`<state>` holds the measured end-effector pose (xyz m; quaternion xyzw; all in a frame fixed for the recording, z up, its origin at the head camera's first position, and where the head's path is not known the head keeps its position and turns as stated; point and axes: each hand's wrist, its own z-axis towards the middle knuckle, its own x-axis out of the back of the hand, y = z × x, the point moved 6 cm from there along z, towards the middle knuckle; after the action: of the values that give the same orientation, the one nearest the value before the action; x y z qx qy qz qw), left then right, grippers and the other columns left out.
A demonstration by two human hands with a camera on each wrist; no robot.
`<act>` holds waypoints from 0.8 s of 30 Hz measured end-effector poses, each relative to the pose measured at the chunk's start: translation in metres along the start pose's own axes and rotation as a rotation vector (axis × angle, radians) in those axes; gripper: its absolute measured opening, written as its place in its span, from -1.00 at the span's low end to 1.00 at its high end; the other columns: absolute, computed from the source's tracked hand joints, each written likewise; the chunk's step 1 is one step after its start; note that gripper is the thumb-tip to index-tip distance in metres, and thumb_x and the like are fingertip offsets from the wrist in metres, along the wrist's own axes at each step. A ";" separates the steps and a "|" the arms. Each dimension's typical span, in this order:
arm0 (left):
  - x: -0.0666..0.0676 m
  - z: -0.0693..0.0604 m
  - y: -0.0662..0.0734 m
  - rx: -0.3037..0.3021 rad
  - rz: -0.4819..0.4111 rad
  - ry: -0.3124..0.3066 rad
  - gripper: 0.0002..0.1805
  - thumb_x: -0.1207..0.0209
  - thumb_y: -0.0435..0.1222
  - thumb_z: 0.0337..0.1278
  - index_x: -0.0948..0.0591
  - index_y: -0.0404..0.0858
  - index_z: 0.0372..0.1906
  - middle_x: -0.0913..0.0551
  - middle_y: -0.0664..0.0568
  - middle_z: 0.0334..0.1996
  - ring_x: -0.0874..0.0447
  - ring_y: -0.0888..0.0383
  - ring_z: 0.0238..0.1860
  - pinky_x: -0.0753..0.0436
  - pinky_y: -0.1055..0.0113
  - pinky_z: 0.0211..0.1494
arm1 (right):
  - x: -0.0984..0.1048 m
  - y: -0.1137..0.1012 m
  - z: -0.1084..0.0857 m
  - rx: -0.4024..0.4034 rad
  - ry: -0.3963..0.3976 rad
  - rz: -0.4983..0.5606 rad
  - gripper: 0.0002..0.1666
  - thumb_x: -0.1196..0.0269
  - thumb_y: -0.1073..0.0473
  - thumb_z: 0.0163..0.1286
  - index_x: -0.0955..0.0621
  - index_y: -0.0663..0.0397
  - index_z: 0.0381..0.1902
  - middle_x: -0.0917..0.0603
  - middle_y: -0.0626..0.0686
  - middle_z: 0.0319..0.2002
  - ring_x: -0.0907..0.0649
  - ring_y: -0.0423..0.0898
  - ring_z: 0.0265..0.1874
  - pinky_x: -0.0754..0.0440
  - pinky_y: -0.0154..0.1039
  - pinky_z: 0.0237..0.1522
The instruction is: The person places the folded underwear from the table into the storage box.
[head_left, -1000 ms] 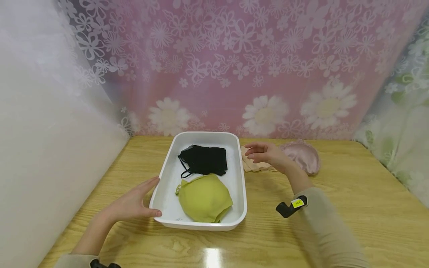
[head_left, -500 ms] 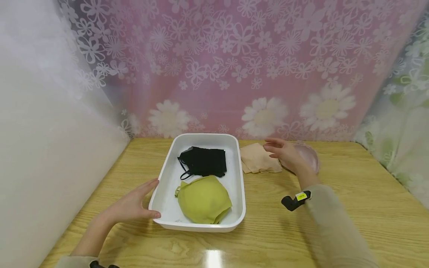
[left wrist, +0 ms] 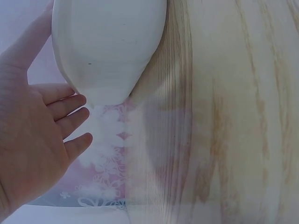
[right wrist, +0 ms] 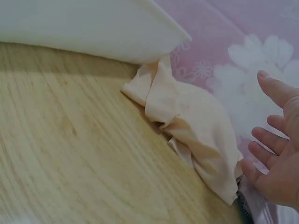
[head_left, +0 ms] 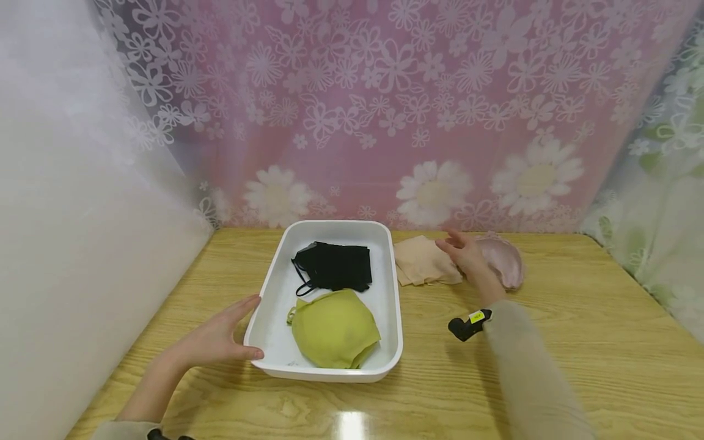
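In the head view my left hand (head_left: pixel 216 336) touches the left front corner of a white plastic tray (head_left: pixel 398 330), its fingers along the outer wall. The left wrist view shows these fingers (left wrist: pixel 67 106) nearly straight beside the tray wall. Inside the tray lie a folded black garment with thin straps (head_left: pixel 338 266) and, in front of it, a rounded yellow-green bra (head_left: pixel 334 330). My right hand (head_left: pixel 469 260) hovers over the gap between a crumpled beige garment (head_left: pixel 423 260) and a pinkish satin bra (head_left: pixel 503 260). It holds nothing; its fingers (right wrist: pixel 268 140) are spread.
Everything stands on a wood-grain table (head_left: pixel 594 330). A pink flowered curtain (head_left: pixel 352 122) hangs behind it, a white wall (head_left: pixel 82 201) rises at the left, and a pale flowered sheet (head_left: pixel 654 226) hangs at the right. The beige garment lies against the tray's right side.
My right hand has moved rightward from above the beige garment, uncovering it, then drawn slightly back toward me beside the pinkish bra. The left hand and tray have stayed put.
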<state>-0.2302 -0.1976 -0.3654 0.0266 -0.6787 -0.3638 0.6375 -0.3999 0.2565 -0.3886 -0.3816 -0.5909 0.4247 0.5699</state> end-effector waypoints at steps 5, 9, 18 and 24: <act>-0.001 0.001 -0.002 0.007 -0.010 0.001 0.08 -0.38 0.05 -0.21 -0.17 -0.51 0.33 -0.18 -0.35 0.32 -0.11 -0.30 0.31 -0.18 -0.19 0.26 | -0.003 0.011 0.004 -0.032 0.022 -0.082 0.03 -0.13 -0.19 0.31 0.07 0.22 0.45 -0.05 0.36 0.38 -0.08 0.27 0.34 -0.18 0.14 0.27; -0.002 0.001 -0.004 0.014 -0.022 -0.007 0.09 -0.38 0.06 -0.21 -0.16 -0.50 0.34 -0.17 -0.34 0.33 -0.09 -0.30 0.31 -0.17 -0.20 0.27 | -0.009 0.017 0.007 -0.045 0.014 -0.059 0.04 -0.14 -0.15 0.32 0.13 0.26 0.44 0.06 0.37 0.40 0.01 0.27 0.36 -0.10 0.13 0.30; -0.004 0.001 -0.005 0.017 -0.052 -0.020 0.11 -0.38 0.05 -0.22 -0.14 -0.51 0.34 -0.14 -0.36 0.33 -0.07 -0.32 0.32 -0.14 -0.20 0.27 | -0.022 0.026 0.013 -0.113 0.070 -0.150 0.03 -0.16 -0.09 0.32 0.12 0.31 0.43 0.03 0.40 0.38 -0.06 0.28 0.34 -0.13 0.11 0.30; -0.003 0.000 -0.005 0.018 -0.038 -0.018 0.11 -0.37 0.07 -0.21 -0.13 -0.50 0.35 -0.14 -0.36 0.33 -0.07 -0.32 0.32 -0.14 -0.21 0.27 | -0.022 0.026 0.014 -0.118 0.124 -0.283 0.08 -0.22 -0.05 0.27 0.13 0.34 0.42 -0.08 0.47 0.32 -0.15 0.35 0.28 -0.16 0.18 0.26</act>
<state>-0.2322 -0.1997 -0.3700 0.0422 -0.6870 -0.3698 0.6241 -0.4136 0.2440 -0.4207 -0.3527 -0.6265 0.2806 0.6359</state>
